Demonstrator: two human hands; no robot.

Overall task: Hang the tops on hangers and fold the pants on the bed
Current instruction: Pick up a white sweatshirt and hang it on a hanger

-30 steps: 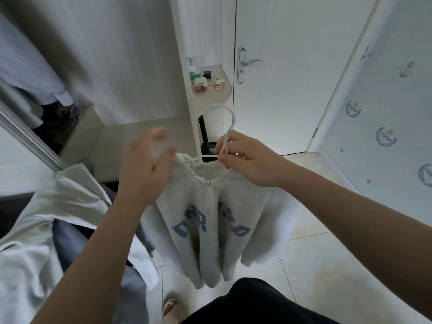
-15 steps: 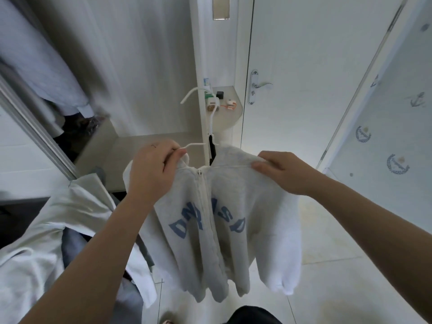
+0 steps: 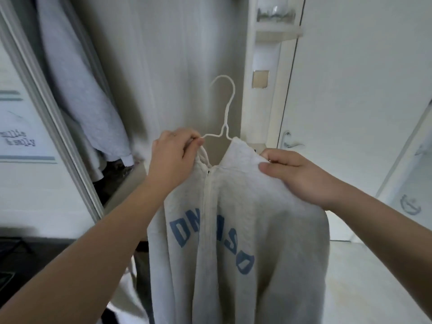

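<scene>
Right hand has moved off the hanger to pinch the shoulder of the grey top, left hand pinches collar plus hanger wire, top now raised and nearly hung.

partly hidden hanger, cropped hem
the sweatshirt is covering one arm of the hanger; the bottom edge is cutting off its hem.
</scene>
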